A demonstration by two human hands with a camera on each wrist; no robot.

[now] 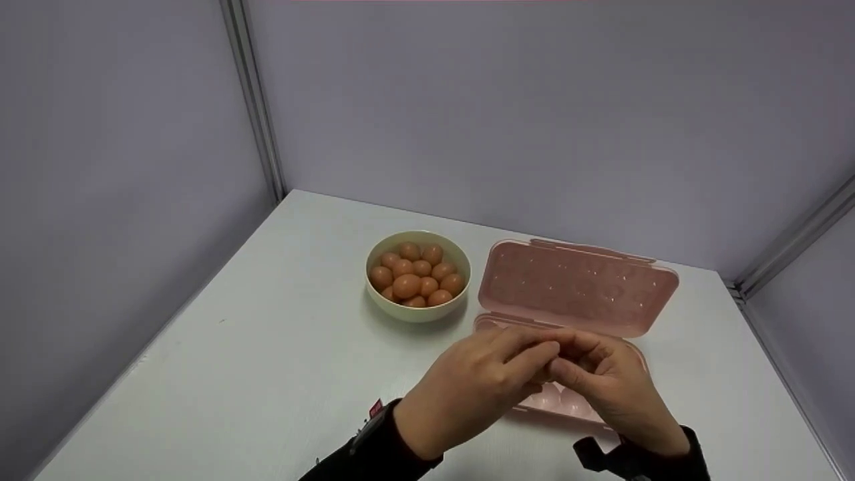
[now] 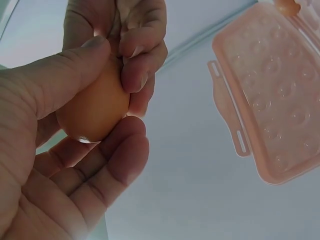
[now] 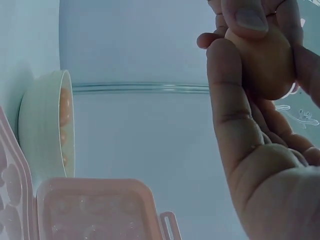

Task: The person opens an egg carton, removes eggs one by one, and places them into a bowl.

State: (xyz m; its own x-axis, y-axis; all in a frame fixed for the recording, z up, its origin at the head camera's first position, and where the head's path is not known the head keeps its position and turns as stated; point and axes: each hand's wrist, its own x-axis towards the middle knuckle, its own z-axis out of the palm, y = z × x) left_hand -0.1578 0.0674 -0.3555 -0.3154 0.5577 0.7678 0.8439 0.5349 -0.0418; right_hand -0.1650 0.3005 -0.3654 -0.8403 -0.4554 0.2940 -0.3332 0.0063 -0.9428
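Note:
Over the near half of a pink plastic egg carton (image 1: 564, 404), both hands meet around one brown egg (image 2: 95, 107). My left hand (image 1: 474, 381) holds it between thumb and fingers, as the left wrist view shows. From the other side, my right hand (image 1: 618, 387) grips the same egg, its fingers and thumb against the shell in the right wrist view. The head view has the egg mostly hidden behind the fingers. The carton lies open, its lid (image 1: 574, 287) folded back away from me. Part of another egg (image 2: 287, 6) shows at the carton's base.
A pale round bowl (image 1: 415, 314) piled with several brown eggs (image 1: 406, 286) stands left of the carton. The white table (image 1: 267, 347) runs back to grey-white panels (image 1: 507, 120), with metal posts (image 1: 254, 100) at the corners.

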